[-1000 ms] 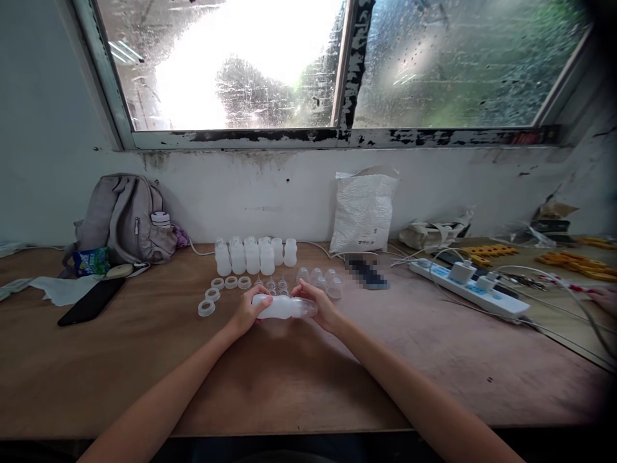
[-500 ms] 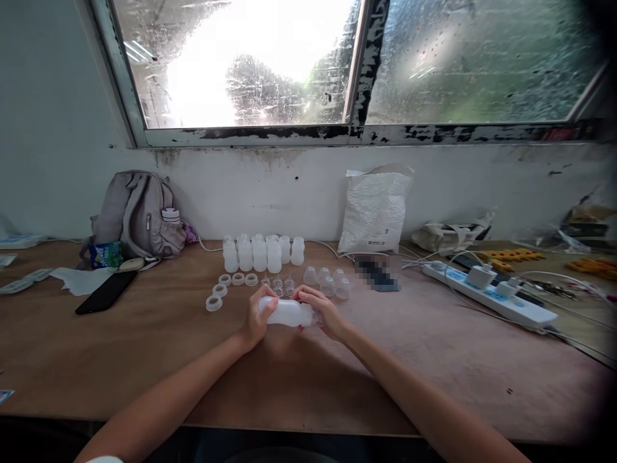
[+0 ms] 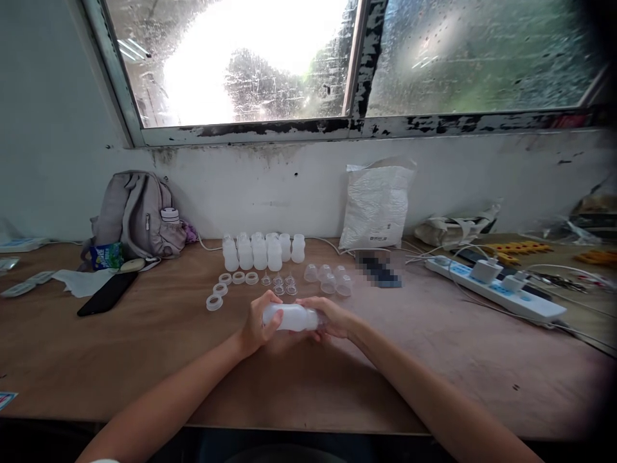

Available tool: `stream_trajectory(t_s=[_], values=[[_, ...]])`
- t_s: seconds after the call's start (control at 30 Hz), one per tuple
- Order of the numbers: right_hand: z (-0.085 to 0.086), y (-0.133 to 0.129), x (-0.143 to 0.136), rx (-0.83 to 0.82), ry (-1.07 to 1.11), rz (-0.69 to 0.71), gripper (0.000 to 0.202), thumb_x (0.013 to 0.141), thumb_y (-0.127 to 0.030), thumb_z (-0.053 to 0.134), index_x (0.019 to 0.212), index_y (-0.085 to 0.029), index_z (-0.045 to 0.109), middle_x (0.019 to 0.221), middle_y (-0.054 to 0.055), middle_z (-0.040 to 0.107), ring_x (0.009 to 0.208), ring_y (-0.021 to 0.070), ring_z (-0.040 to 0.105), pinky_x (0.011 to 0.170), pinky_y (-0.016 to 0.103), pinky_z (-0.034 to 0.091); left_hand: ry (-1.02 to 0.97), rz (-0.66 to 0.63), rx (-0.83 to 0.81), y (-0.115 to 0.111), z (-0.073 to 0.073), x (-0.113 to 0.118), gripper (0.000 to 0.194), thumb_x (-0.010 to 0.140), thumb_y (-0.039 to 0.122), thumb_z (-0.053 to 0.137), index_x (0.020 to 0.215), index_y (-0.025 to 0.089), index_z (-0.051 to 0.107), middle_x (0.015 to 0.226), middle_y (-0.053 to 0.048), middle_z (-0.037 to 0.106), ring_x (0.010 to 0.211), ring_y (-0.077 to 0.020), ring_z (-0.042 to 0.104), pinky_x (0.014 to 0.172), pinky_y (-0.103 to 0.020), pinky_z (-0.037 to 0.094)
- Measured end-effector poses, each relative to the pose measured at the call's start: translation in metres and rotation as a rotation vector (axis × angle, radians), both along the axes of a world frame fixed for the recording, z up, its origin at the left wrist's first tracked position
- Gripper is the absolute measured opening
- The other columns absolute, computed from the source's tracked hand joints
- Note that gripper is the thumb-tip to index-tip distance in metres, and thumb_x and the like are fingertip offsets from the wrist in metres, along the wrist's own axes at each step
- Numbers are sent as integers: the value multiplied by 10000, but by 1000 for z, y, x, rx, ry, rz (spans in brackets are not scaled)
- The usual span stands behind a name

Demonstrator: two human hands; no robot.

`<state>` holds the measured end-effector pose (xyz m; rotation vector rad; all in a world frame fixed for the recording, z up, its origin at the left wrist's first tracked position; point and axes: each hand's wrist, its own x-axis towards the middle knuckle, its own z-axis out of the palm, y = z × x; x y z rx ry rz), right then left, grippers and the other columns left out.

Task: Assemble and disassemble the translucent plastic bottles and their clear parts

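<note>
1. Your left hand (image 3: 258,325) curls around the sideways bottle (image 3: 289,317), your right hand (image 3: 335,319) around its clear end; uneven squeezing could drop it onto the tabletop (image 3: 168,347).
2. Drifting knuckles could topple the clear teats (image 3: 278,290) just beyond.

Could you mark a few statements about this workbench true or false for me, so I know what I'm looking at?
1. The left hand and right hand hold one bottle. True.
2. That bottle is upright. False: it is held sideways.
3. The clear caps are right of the rings. True.
4. The backpack touches the power strip. False: they are far apart, backpack on the left.
5. The black phone lies flat. True.
</note>
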<state>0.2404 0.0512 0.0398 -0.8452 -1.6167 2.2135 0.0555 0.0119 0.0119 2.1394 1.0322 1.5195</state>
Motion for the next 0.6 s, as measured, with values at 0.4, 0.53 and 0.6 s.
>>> stream_trajectory(t_s=[0.4, 0.53, 0.6], values=[[-6, 7, -2, -76, -144, -106, 390, 795, -458, 353, 796, -119, 545, 503, 55, 592, 290, 83, 433, 218, 155, 220, 139, 43, -83, 3, 14, -6, 177, 757, 331, 438, 794, 167, 494, 666, -8, 508, 574, -114, 460, 552, -229, 374], [-11, 6, -7, -43, -146, -165, 426, 772, -505, 401, 778, -109, 558, 519, 63, 590, 292, 81, 429, 220, 166, 236, 168, 2, -86, 10, 9, -15, 194, 760, 330, 441, 830, 160, 503, 688, -9, 519, 581, -112, 468, 548, -221, 377], [-12, 7, -7, -20, -112, -190, 423, 766, -497, 424, 786, -98, 561, 537, 63, 591, 308, 93, 457, 238, 177, 289, 181, 2, -94, 14, 9, -17, 200, 767, 329, 436, 850, 162, 507, 719, -14, 532, 609, -119, 481, 573, -227, 385]])
